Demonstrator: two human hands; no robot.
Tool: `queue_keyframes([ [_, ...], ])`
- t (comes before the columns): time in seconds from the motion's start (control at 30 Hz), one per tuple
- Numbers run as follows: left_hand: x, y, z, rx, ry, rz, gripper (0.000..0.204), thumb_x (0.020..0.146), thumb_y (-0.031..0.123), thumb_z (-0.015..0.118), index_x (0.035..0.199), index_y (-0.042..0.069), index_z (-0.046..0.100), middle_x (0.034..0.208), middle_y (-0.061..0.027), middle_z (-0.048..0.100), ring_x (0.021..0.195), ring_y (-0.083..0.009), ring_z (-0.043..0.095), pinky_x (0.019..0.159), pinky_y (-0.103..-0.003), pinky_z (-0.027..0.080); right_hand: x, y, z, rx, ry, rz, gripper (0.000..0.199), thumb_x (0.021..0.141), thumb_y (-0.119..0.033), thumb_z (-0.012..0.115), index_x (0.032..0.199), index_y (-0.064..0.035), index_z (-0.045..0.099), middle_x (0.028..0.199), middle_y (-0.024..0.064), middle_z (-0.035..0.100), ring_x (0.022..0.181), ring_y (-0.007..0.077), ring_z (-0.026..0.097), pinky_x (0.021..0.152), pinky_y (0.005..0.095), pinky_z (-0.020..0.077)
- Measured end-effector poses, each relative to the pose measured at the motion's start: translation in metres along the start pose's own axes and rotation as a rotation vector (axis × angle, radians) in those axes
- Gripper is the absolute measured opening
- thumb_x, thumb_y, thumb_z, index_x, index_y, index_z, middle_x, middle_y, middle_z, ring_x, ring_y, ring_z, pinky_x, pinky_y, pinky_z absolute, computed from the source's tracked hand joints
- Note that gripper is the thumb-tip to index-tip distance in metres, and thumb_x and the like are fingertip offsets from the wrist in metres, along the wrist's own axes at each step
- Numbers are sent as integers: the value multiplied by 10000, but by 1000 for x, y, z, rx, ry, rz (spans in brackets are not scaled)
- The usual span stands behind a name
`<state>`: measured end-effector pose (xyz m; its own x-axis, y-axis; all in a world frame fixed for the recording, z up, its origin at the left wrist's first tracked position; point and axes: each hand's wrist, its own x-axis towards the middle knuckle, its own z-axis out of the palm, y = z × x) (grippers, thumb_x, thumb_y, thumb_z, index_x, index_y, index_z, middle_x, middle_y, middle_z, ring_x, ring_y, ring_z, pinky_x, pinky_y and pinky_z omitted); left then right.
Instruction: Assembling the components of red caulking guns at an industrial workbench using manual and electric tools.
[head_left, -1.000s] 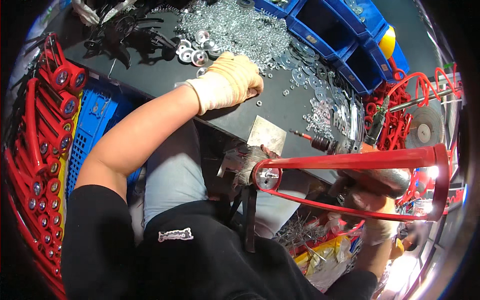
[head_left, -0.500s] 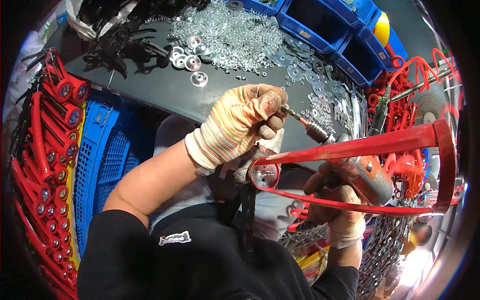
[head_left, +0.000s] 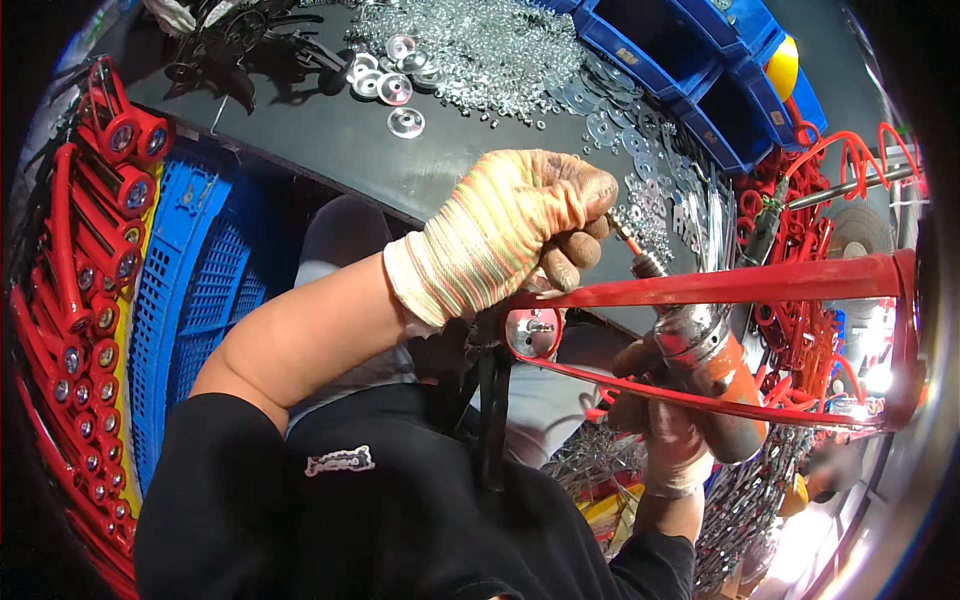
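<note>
One red bar point(head_left: 790, 415) partly hides the right hand point(head_left: 670, 427).

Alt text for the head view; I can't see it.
Gloved left hand closed at the tip of a power tool held in the gloved right hand; a red frame crosses in front. Beyond lie small metal parts and blue bins on a dark bench.

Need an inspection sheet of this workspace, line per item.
Surface: dark bench, loose metal parts over its far side.
Job's things: power driver; red frame in front of it, metal disc at the frame's left end.
Clutter: heaped small metal parts.
Hands: both gloved; left hand curled at driver's tip, contact unclear; right hand holding driver.
Cables: red coiled line, upper right.
Surroundings: blue bins; blue crate, left.
</note>
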<state>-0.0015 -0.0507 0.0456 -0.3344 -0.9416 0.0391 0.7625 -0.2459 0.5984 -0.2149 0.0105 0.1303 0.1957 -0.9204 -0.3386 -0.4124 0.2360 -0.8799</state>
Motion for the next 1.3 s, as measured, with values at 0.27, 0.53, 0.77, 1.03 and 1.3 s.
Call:
queue_keyframes([
  [0.27,13,-18,-37,141,-213,210,880,786,587,670,1368,-18,406,1130,-128,602,1005,-187,587,762,-288,504,-12,21,-3,-83,-26,-62,671,780,-520,691,1216,-34,533,987,82,626,790,173,598,712,332,489],
  [0.53,-46,-63,-29,1406,94,705,809,447,280,851,1169,67,557,1107,-138,578,1056,-368,537,992,-461,371,-15,6,-60,-223,-116,189,677,769,-523,698,1204,-30,536,957,79,626,782,169,597,688,323,485],
  [0.77,-46,-64,-38,1284,114,827,717,507,357,829,1109,61,575,1025,-128,592,950,-340,584,859,-448,445,-155,-6,-209,-385,-203,400,682,759,-526,704,1194,-27,538,930,76,625,774,165,596,666,316,481],
  [1.03,-41,-68,-38,1281,68,831,637,643,417,775,1120,46,573,1015,-122,600,934,-346,583,841,-440,436,6,-50,-52,-522,-289,655,688,748,-529,710,1182,-23,541,899,73,625,766,162,594,642,307,477],
  [1.3,-44,-68,-38,1327,71,783,694,570,338,821,1152,59,568,989,-86,637,928,-336,598,865,-428,429,-4,-39,-26,-348,-214,504,649,638,-376,808,1137,-24,586,742,82,622,472,134,528,428,271,440],
])
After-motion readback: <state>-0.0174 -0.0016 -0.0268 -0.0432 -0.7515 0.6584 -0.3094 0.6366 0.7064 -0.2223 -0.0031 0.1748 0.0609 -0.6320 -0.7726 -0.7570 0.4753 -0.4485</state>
